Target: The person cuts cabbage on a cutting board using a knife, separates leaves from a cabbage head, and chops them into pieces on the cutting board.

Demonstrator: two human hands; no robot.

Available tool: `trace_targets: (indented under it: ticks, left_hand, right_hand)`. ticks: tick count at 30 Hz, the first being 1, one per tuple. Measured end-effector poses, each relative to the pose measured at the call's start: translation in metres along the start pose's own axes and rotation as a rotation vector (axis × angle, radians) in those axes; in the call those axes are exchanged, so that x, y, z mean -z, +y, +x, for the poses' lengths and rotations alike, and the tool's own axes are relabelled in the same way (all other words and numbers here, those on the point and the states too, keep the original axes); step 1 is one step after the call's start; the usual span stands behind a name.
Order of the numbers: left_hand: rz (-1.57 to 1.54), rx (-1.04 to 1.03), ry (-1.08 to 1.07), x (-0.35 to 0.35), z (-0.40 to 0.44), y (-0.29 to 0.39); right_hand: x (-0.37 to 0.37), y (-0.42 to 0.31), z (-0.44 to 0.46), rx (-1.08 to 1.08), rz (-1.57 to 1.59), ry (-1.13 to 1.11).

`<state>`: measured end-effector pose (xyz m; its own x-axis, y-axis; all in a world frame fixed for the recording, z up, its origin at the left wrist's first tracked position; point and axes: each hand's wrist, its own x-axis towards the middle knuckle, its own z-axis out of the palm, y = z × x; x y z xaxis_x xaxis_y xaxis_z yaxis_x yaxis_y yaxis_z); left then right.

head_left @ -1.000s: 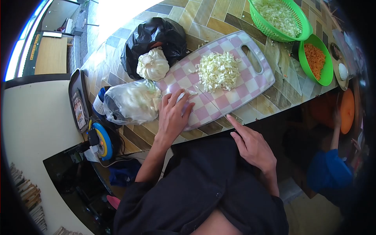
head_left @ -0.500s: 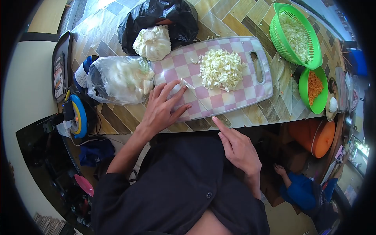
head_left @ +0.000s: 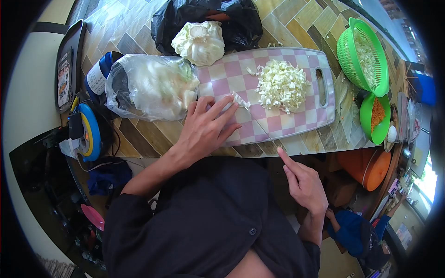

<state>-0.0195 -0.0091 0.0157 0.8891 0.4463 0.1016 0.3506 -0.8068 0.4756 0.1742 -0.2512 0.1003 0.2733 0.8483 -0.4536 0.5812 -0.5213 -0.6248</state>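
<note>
Knife [head_left: 264, 130]: blade crosses near edge of cutting board [head_left: 303, 124], long axis slanting, tip pointing leftward and away from the wearer. Right hand [head_left: 304, 184]: closed round knife, forefinger extended. Left hand [head_left: 204, 129]: fingertips holding cabbage piece [head_left: 241, 100] beside blade. Chopped cabbage [head_left: 282, 86]: heaped toward board's right edge.

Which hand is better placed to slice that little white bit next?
The right hand, probably: it holds the knife, which reaches over the cutting board toward the white bit. The left hand is right at that bit, so it seems better for steadying.
</note>
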Motion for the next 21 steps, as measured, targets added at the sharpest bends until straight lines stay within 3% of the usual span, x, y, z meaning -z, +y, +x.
trace_targets:
  ticks: [4,21]
  left_hand:
    - [-0.016,-0.031,-0.05,0.008,0.002,-0.002]
    - [0.038,-0.425,-0.169,0.024,0.063,-0.028]
  right_hand:
    - [0.011,-0.014,-0.015,-0.048,-0.103,-0.016]
    - [-0.028,-0.049,-0.016,-0.144,0.224,0.185]
